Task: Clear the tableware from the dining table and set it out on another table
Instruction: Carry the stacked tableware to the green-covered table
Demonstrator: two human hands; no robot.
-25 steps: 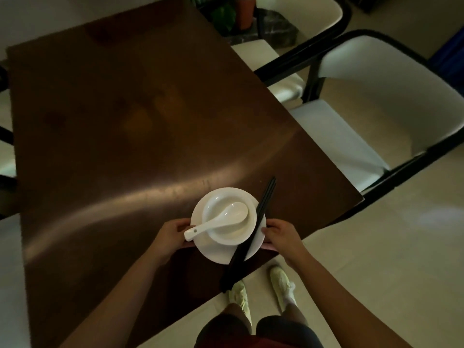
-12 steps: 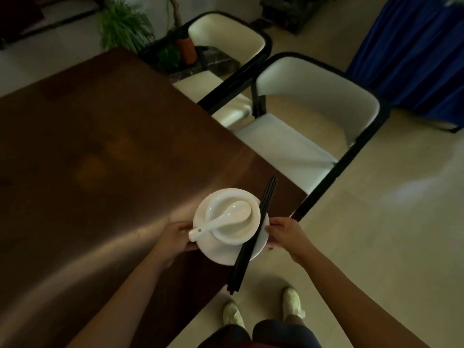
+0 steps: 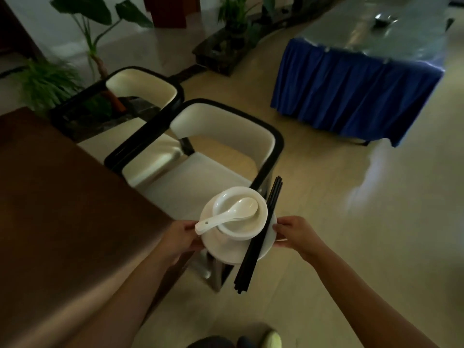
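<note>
I carry a white plate [image 3: 226,252] in the air between both hands, past the corner of the brown dining table [image 3: 62,209]. My left hand [image 3: 179,237] grips the plate's left rim and my right hand [image 3: 295,234] grips its right rim. A white bowl [image 3: 241,228] sits on the plate with a white spoon [image 3: 226,214] lying in it, handle pointing left. Black chopsticks [image 3: 258,237] lie across the plate's right side, overhanging front and back.
Two white-cushioned chairs with black frames [image 3: 251,136] stand just beyond the plate beside the dining table. A table with a blue skirt [image 3: 351,96] stands at the far right across open floor, a small dark dish [image 3: 383,20] on it. Potted plants [image 3: 45,81] line the back.
The plate has been lifted off the brown table and carried right, off its corner. My view has swung up and right, bringing the blue-skirted table into sight.
</note>
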